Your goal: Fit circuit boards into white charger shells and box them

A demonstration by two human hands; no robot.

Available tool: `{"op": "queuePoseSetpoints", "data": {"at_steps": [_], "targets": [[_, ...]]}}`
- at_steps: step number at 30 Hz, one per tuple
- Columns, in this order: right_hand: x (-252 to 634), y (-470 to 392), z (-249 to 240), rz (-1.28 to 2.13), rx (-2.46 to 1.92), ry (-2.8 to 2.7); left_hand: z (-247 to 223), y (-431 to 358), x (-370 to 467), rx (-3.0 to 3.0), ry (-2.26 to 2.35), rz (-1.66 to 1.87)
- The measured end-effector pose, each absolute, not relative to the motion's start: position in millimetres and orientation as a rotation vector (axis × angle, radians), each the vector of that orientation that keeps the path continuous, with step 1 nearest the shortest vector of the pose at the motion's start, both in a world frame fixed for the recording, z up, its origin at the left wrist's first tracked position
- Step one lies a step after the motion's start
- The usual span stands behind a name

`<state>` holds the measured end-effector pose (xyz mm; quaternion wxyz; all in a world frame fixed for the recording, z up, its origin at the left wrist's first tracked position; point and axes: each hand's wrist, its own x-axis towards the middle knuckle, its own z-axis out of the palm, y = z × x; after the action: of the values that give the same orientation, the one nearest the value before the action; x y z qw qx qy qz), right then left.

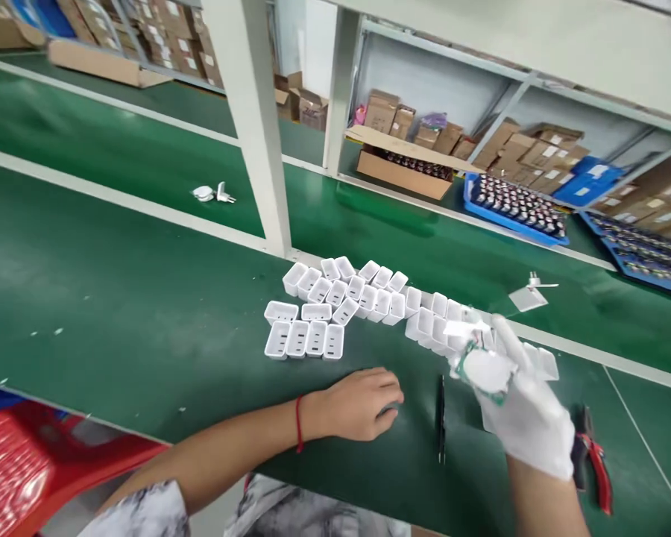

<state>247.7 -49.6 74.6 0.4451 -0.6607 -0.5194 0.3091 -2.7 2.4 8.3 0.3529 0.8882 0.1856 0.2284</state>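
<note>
The gloved right hand (528, 418) pinches a white charger part (484, 371) shut between its fingertips; the bare left hand (363, 403) rests curled on the green mat, holding nothing visible; seat it squarely; empty white shells (313, 339) lie just beyond the grip, tweezers (441, 418) between the hands.

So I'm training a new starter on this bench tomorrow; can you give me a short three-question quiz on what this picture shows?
1. True or false: the left hand wears a glove.
2. Which hand holds a white part?
3. What lies right of the right hand: A tape, B red-handled pliers, C cup?

Key: 1 false, it is bare, resting on the green table. 2 the gloved right hand. 3 B.
</note>
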Motion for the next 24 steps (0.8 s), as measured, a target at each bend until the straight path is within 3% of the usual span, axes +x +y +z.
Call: {"op": "queuePoseSetpoints", "data": {"at_steps": [4, 8, 14, 17, 24], "targets": [[209, -95, 54, 1.075, -1.385, -1.007, 43, 6, -34, 2.622, 0.885, 0.562], [193, -107, 40, 1.231, -1.153, -0.734, 48, 11, -64, 2.808, 1.379, 0.412], [191, -118, 37, 1.104, -1.191, -0.702, 36, -12, -36, 2.902, 1.059, 0.567], [197, -126, 32, 1.046, -1.263, -0.69, 37, -21, -13, 2.927, 0.812, 0.357], [206, -122, 17, 1.018, -1.277, -0.713, 51, -22, -16, 2.768, 0.745, 0.055]]}}
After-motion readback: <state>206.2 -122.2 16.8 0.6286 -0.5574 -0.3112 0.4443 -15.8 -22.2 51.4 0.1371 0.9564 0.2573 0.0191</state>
